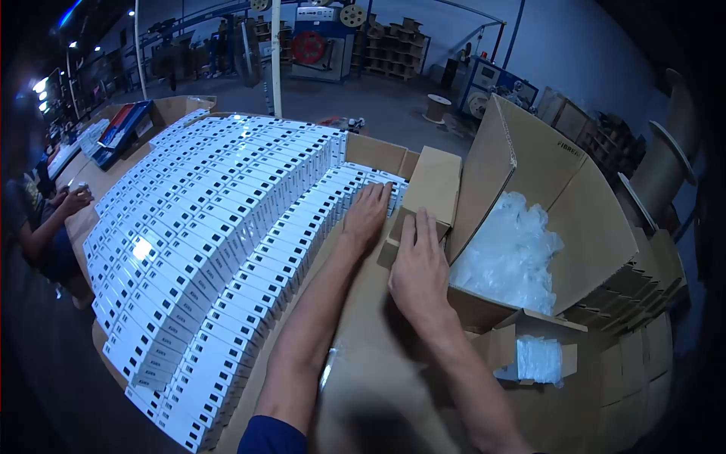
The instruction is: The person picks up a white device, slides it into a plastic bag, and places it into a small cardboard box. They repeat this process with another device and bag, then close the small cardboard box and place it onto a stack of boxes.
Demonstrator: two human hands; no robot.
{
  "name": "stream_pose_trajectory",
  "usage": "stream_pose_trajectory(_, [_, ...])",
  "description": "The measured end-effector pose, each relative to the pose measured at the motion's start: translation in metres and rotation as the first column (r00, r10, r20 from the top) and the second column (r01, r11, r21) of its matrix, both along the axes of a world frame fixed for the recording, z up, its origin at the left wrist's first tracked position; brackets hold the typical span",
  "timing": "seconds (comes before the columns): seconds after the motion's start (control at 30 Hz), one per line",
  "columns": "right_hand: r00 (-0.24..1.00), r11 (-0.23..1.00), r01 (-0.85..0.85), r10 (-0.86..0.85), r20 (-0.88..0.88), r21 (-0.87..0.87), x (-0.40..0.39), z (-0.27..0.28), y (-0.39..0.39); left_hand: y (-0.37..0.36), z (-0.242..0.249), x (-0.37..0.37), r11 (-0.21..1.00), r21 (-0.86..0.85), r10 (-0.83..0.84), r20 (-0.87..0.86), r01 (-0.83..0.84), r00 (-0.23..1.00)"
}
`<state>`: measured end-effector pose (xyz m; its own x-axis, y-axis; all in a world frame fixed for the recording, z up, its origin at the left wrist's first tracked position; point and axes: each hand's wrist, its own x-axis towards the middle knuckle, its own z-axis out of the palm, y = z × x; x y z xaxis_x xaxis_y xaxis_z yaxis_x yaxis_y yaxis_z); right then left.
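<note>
Long rows of white boxes (219, 227) with small black squares lie stacked across the left and middle. My left hand (368, 212) rests on the white boxes at the right end of the nearest row, its fingers stretched out and pointing away from me. Just right of it stands a brown cardboard box (429, 185). My right hand (420, 265) lies against the near side of that box, fingers extended close together and palm down. Whether its fingertips grip the cardboard cannot be made out.
A large open carton (571, 204) holding clear plastic bags (510, 253) stands at the right. Below it, a small open box holds wrapped items (538, 359). Another person (49, 219) is at the far left. Machines and spools stand behind.
</note>
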<state>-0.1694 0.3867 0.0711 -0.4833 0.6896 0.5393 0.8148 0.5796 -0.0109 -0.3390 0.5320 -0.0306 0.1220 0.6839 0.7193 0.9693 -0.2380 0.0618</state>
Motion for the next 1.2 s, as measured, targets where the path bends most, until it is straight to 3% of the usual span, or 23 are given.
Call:
stream_pose_trajectory(0.03, [1.000, 1.000, -0.007, 0.007, -0.002, -0.009, 0.000, 0.000, 0.000, -0.001, 0.002, 0.002, 1.000, 0.010, 0.019, 0.015, -0.019, 1.000])
stream_pose_trajectory(0.07, [1.000, 1.000, -0.016, 0.016, -0.003, -0.019, -0.001, 0.001, 0.001, -0.002, 0.005, 0.003, 0.991, 0.128, 0.032, -0.002, -0.031, 0.999])
stream_pose_trajectory(0.17, [1.000, 0.999, -0.011, 0.011, -0.016, -0.035, -0.002, 0.000, 0.002, -0.007, 0.006, -0.002, 0.994, 0.056, 0.098, -0.089, -0.093, 0.991])
stream_pose_trajectory(0.2, [1.000, 0.999, -0.012, 0.011, -0.004, -0.034, -0.003, 0.001, 0.004, -0.010, 0.006, -0.003, 0.991, 0.111, 0.089, -0.069, -0.081, 0.994])
stream_pose_trajectory(0.3, [1.000, 0.998, -0.002, 0.003, 0.013, -0.057, -0.002, 0.003, 0.005, -0.042, 0.018, -0.003, 0.991, 0.125, 0.025, 0.141, -0.043, 0.990])
stream_pose_trajectory(0.33, [1.000, 0.997, -0.005, 0.005, 0.012, -0.072, -0.002, 0.007, 0.004, -0.058, 0.025, -0.003, 0.992, 0.124, -0.017, 0.278, -0.018, 0.961])
stream_pose_trajectory(0.43, [0.999, 0.992, -0.006, 0.010, 0.034, -0.130, -0.002, 0.016, -0.002, -0.111, 0.046, 0.001, 0.982, 0.181, -0.045, 0.459, -0.044, 0.887])
stream_pose_trajectory(0.5, [0.996, 0.976, 0.022, -0.003, 0.089, -0.217, 0.000, 0.032, -0.015, -0.145, 0.058, 0.005, 0.991, 0.129, -0.048, 0.578, -0.034, 0.815])
stream_pose_trajectory(0.53, [0.999, 0.977, -0.015, 0.024, 0.040, -0.215, 0.003, 0.033, -0.016, -0.165, 0.069, 0.009, 0.988, 0.148, -0.051, 0.581, -0.044, 0.812])
stream_pose_trajectory(0.57, [0.986, 0.967, -0.135, 0.111, -0.121, -0.215, 0.007, 0.032, -0.023, -0.184, 0.078, 0.015, 0.985, 0.164, -0.055, 0.584, -0.051, 0.810])
stream_pose_trajectory(0.6, [0.942, 0.949, -0.249, 0.191, -0.276, -0.195, 0.011, 0.037, -0.034, -0.202, 0.093, 0.023, 0.958, 0.280, -0.109, 0.564, -0.065, 0.819])
stream_pose_trajectory(0.67, [0.775, 0.859, -0.480, 0.322, -0.544, -0.175, 0.018, 0.043, -0.047, -0.236, 0.111, 0.034, 0.955, 0.291, -0.101, 0.522, -0.066, 0.847])
stream_pose_trajectory(0.73, [0.552, 0.574, -0.692, 0.028, -0.833, -0.439, 0.027, 0.063, -0.070, -0.269, 0.128, 0.052, 0.951, 0.310, -0.145, 0.462, -0.006, 0.875])
stream_pose_trajectory(0.77, [0.432, 0.384, -0.798, -0.173, -0.885, -0.465, 0.032, 0.071, -0.079, -0.283, 0.133, 0.063, 0.944, 0.328, -0.169, 0.409, 0.028, 0.897])
stream_pose_trajectory(0.8, [0.307, 0.493, -0.834, 0.037, -0.951, -0.250, 0.035, 0.052, -0.067, -0.295, 0.137, 0.073, 0.938, 0.338, -0.202, 0.336, 0.083, 0.920])
stream_pose_trajectory(0.9, [0.438, 0.473, -0.805, 0.067, -0.897, -0.358, 0.085, 0.074, -0.083, -0.319, 0.157, 0.109, 0.948, 0.201, -0.301, 0.331, 0.245, 0.894])
stream_pose_trajectory(0.97, [0.507, 0.518, -0.764, 0.112, -0.855, -0.385, 0.124, 0.075, -0.082, -0.319, 0.173, 0.126, 0.917, 0.123, -0.398, 0.370, 0.380, 0.840])
stream_pose_trajectory(1.03, [0.560, 0.641, -0.681, 0.143, -0.816, -0.355, 0.165, 0.083, -0.085, -0.307, 0.185, 0.144, 0.876, 0.107, -0.470, 0.399, 0.470, 0.787])
stream_pose_trajectory(1.1, [0.386, 0.613, -0.688, -0.144, -0.911, -0.388, 0.196, 0.090, -0.083, -0.275, 0.194, 0.169, 0.887, 0.073, -0.426, 0.508, 0.456, 0.748])
stream_pose_trajectory(1.17, [0.462, 0.797, -0.480, -0.125, -0.878, -0.366, 0.228, 0.094, -0.066, -0.215, 0.186, 0.185, 0.902, 0.015, -0.404, 0.378, 0.431, 0.833])
stream_pose_trajectory(1.2, [0.459, 0.827, -0.442, -0.125, -0.880, -0.348, 0.243, 0.098, -0.059, -0.179, 0.175, 0.195, 0.935, 0.119, -0.356, 0.279, 0.335, 0.892])
